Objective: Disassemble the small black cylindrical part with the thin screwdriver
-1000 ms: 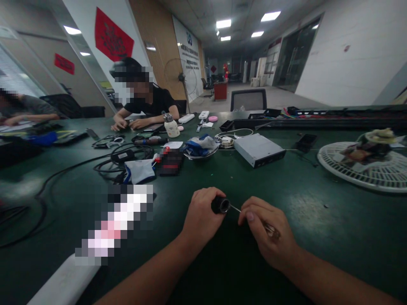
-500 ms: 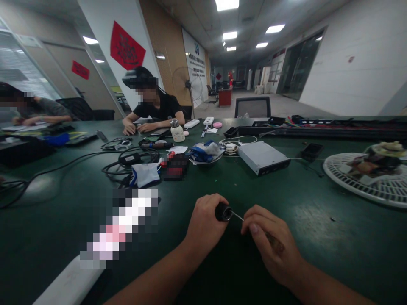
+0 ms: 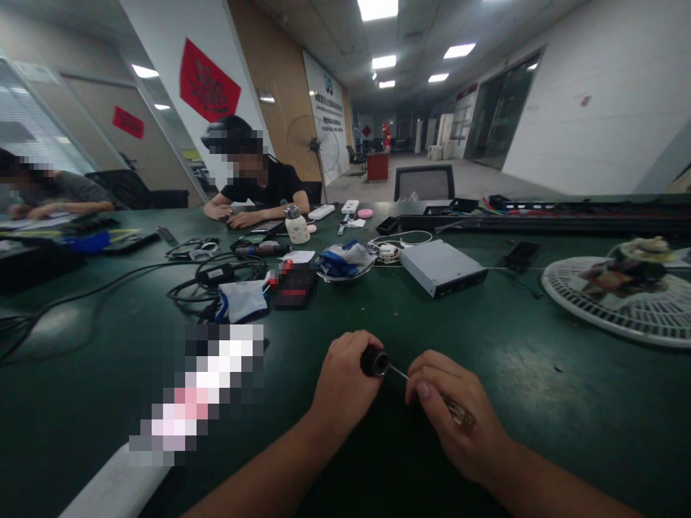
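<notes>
My left hand (image 3: 345,378) grips a small black cylindrical part (image 3: 374,361), its open round end facing right. My right hand (image 3: 453,410) holds a small screwdriver with a clear handle (image 3: 458,412), its fingers covering most of that handle. The thin metal shaft (image 3: 398,371) runs from the screwdriver to the open end of the black part, and its tip is hidden there. Both hands are raised close together over the green table mat (image 3: 540,403).
Ahead on the mat lie a silver optical drive (image 3: 443,267), coiled black cables (image 3: 216,277), a bowl with blue cloth (image 3: 345,262), and a round white fan guard (image 3: 610,302). A pixelated long object (image 3: 199,388) lies left of my hands. Co-workers (image 3: 253,180) sit across the table.
The whole view has swung and levelled as my head moved. My hands stay nearly in place, with the screwdriver shaft still at the black part.
</notes>
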Motion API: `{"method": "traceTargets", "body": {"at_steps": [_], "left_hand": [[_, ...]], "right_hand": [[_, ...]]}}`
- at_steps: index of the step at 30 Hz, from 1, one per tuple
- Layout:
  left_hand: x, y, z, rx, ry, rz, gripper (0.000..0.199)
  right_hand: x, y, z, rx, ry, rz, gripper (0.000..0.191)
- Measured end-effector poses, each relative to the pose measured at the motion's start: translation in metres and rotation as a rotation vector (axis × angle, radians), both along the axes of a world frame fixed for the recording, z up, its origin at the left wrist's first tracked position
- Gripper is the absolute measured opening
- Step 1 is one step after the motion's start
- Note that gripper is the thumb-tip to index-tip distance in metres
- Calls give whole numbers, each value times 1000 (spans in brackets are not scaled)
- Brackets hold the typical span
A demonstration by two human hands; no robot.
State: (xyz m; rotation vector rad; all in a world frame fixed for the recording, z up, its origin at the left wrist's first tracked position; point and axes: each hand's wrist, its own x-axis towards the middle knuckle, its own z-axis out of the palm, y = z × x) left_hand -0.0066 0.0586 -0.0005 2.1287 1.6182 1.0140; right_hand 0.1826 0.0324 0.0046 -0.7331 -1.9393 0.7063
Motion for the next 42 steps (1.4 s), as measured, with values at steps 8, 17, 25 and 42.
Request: {"method": "traceTargets", "body": {"at_steps": [8,17,25,42], "left_hand": [[0,-1,-1,28,17,-42,23],[0,1,-2,43,16,-23,26],[-1,0,0,34,15,-18,24],[-1,-1,0,20,29,-17,22]], "right_hand": [[0,-3,1,8,-33,12,28],[-1,-3,1,32,-7,-34,21],[0,-4,1,38,-50,-50,29],[-1,-3,2,16,-56,40,22]]}}
